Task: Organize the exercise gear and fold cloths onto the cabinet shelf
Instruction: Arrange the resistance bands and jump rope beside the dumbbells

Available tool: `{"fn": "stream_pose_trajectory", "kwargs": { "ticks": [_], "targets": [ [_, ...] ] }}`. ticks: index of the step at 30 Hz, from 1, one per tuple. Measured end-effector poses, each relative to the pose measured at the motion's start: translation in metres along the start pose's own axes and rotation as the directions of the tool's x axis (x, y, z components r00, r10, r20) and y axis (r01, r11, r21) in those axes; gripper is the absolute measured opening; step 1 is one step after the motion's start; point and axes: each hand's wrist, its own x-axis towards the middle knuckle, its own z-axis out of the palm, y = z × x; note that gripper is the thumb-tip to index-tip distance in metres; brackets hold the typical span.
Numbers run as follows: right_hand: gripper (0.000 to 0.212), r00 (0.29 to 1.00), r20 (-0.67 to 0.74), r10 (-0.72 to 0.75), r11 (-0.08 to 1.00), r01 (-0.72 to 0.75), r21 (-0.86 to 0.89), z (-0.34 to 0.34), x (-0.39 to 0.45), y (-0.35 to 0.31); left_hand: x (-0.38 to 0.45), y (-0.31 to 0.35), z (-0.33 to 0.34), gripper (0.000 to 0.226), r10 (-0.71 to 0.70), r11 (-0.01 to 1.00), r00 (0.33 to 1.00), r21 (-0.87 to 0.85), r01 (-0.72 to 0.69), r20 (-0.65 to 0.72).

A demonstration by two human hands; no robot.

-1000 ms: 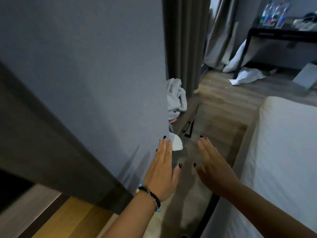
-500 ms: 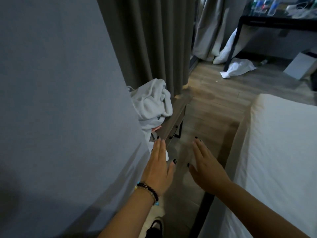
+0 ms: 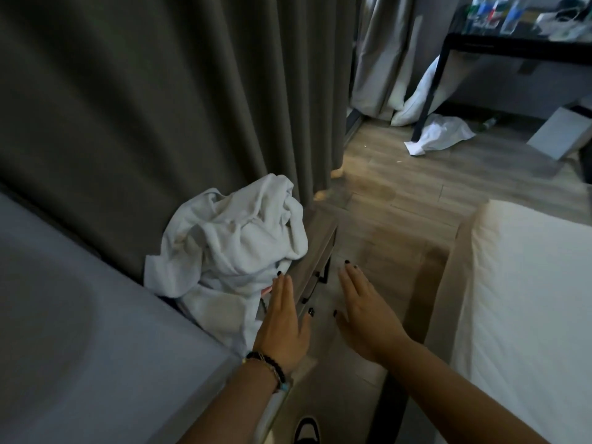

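A crumpled heap of white cloths (image 3: 230,248) lies on a low grey wooden cabinet (image 3: 315,251) with black handles, in front of a dark curtain. My left hand (image 3: 285,318), with a beaded bracelet at the wrist, is flat and empty, its fingertips at the heap's lower right edge. My right hand (image 3: 365,312) is flat and empty too, hovering over the floor to the right of the cabinet. Something pink (image 3: 266,290) peeks out from under the cloths by my left fingers.
A grey wall panel (image 3: 96,331) fills the lower left. A white bed (image 3: 525,299) is on the right. Further back, a white cloth (image 3: 439,133) lies on the wooden floor by a black table (image 3: 499,46) holding bottles. My shoe (image 3: 306,429) shows at the bottom.
The view has swung left past the grey panel, and much more of the white heap and the cabinet shows. Both hands have stayed flat and empty, reaching forward.
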Motion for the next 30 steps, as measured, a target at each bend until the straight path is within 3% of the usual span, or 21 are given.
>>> {"fn": "stream_pose_trajectory", "kwargs": {
  "ticks": [11, 17, 20, 26, 30],
  "targets": [
    [0.081, 0.982, 0.162, -0.100, 0.995, 0.096, 0.032, 0.018, 0.121, 0.071, 0.086, -0.013, 0.040, 0.077, -0.221, 0.975, 0.975, 0.003, 0.221, -0.017],
    [0.076, 0.892, 0.405, -0.198, 0.979, 0.202, 0.035, 0.026, 0.180, 0.111, 0.102, -0.011, 0.068, 0.075, -0.380, 0.924, 0.922, 0.012, 0.382, -0.078],
    [0.076, 0.863, 0.447, -0.235, 0.967, 0.256, 0.014, 0.042, 0.201, 0.131, 0.111, -0.013, 0.094, 0.079, -0.452, 0.885, 0.884, 0.065, 0.462, -0.120],
    [0.072, 0.796, 0.542, -0.270, 0.948, 0.319, 0.003, 0.095, 0.227, 0.166, 0.123, -0.030, 0.140, 0.076, -0.555, 0.831, 0.823, -0.118, 0.543, -0.119],
    [0.070, 0.762, 0.581, -0.286, 0.945, 0.323, 0.040, 0.140, 0.238, 0.179, 0.121, -0.055, 0.170, 0.073, -0.537, 0.841, 0.839, -0.129, 0.525, -0.087]
  ]
}}
